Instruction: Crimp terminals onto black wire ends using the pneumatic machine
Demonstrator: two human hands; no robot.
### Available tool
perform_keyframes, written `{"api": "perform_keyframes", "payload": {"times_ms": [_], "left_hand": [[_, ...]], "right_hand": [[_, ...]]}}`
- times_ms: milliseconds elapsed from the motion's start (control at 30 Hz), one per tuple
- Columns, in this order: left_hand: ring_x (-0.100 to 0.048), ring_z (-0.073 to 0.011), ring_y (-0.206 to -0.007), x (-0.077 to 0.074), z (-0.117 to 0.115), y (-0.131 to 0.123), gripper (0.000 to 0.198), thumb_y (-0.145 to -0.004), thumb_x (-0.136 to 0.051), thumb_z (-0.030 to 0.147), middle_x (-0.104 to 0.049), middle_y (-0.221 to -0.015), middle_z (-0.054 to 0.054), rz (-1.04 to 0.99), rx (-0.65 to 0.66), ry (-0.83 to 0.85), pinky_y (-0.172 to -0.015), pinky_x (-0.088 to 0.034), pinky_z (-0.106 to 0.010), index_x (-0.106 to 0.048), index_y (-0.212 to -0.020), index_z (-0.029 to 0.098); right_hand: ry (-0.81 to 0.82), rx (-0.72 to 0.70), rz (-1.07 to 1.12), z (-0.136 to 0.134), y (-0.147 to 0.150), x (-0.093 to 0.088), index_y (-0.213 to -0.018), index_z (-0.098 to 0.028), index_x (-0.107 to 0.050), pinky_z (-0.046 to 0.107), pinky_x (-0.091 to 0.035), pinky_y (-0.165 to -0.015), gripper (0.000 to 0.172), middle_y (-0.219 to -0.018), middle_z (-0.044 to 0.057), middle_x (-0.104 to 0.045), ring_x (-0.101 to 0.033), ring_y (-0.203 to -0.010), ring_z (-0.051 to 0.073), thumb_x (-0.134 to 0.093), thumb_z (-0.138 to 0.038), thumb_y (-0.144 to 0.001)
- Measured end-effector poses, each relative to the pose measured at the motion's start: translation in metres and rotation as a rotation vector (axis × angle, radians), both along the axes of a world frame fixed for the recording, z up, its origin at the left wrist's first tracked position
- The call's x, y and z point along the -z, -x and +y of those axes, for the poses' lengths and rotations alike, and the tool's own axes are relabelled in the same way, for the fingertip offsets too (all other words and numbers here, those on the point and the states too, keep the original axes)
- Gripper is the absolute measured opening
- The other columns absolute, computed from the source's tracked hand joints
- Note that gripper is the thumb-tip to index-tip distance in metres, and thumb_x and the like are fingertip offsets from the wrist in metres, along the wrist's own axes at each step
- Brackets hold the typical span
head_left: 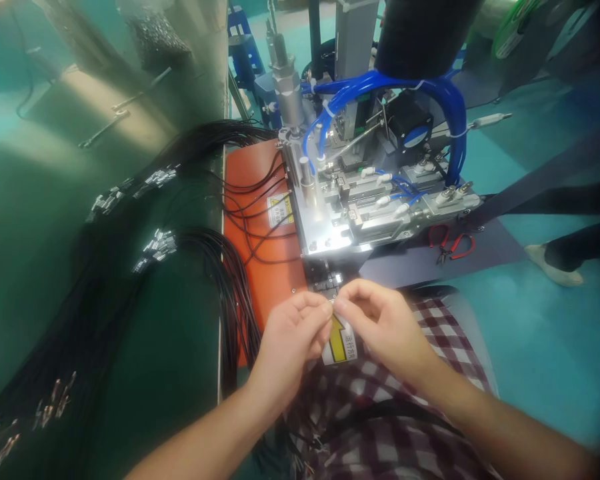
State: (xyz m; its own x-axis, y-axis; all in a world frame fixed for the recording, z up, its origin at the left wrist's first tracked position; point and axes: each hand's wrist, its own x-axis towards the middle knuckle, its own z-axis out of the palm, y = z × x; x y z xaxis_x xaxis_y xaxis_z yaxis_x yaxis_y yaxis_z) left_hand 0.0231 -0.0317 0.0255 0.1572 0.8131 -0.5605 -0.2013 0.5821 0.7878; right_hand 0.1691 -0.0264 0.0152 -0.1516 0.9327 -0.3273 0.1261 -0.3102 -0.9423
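My left hand [294,333] and my right hand [380,323] meet at the front of a metal machine [330,220], fingertips nearly touching. Each hand is closed in a pinch between thumb and forefinger. Whatever lies between the fingertips is too small to make out. Just below them a label with a yellow arrow [337,340] shows, and a small dark fixture [329,283] sits right behind the fingertips. Left of the machine, several black cables [237,300] hang over an orange plate [265,280], close to my left hand.
Bundles of black cables with shiny ends [157,248] lie across the green table [175,373] at left. Blue air tubes [395,83] arch over the machine. Red-handled pliers [450,247] rest at right. Another person's foot [555,265] is on the floor beyond.
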Motion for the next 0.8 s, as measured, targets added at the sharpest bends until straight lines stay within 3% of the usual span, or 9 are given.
{"api": "perform_keyframes", "payload": {"times_ms": [267,433,600,800], "left_hand": [[-0.031,-0.0015,-0.042,0.0,0.004,-0.002,0.019,-0.08,-0.066,0.03,-0.046,-0.05,0.007,0.153,0.006,-0.11,-0.04,-0.022,-0.013,-0.056,-0.074,0.015],[-0.022,-0.0015,-0.037,-0.004,0.015,-0.003,0.022,-0.08,-0.066,0.033,-0.042,-0.045,0.009,0.087,0.046,0.007,-0.037,-0.017,-0.015,-0.052,-0.072,0.017],[-0.022,-0.0019,-0.037,-0.008,0.021,-0.004,0.022,-0.08,-0.065,0.032,-0.043,-0.045,0.009,0.098,0.082,0.045,-0.036,-0.015,-0.015,-0.052,-0.071,0.017],[-0.024,-0.0019,-0.038,-0.009,0.024,-0.006,0.02,-0.08,-0.064,0.031,-0.044,-0.047,0.008,0.137,0.093,0.034,-0.036,-0.016,-0.014,-0.053,-0.072,0.016]], "right_hand": [[0.021,-0.011,0.085,0.006,0.001,-0.002,-0.072,-0.019,-0.051,0.021,-0.032,-0.046,0.02,-0.058,-0.005,-0.045,-0.039,-0.05,0.008,-0.056,-0.033,-0.085],[0.104,0.0,0.117,0.016,-0.01,-0.004,-0.075,-0.018,-0.053,0.02,-0.021,-0.038,0.024,-0.048,-0.009,-0.036,-0.027,-0.04,0.006,-0.053,-0.039,-0.086],[-0.008,-0.005,0.037,0.016,-0.012,0.0,-0.078,-0.018,-0.058,0.022,-0.024,-0.04,0.025,-0.052,-0.007,-0.038,-0.03,-0.044,0.008,-0.053,-0.041,-0.088],[-0.251,-0.078,-0.226,0.016,-0.008,0.002,-0.073,-0.021,-0.046,0.026,-0.033,-0.055,0.025,-0.063,-0.002,-0.047,-0.042,-0.058,0.013,-0.043,-0.034,-0.094]]}}
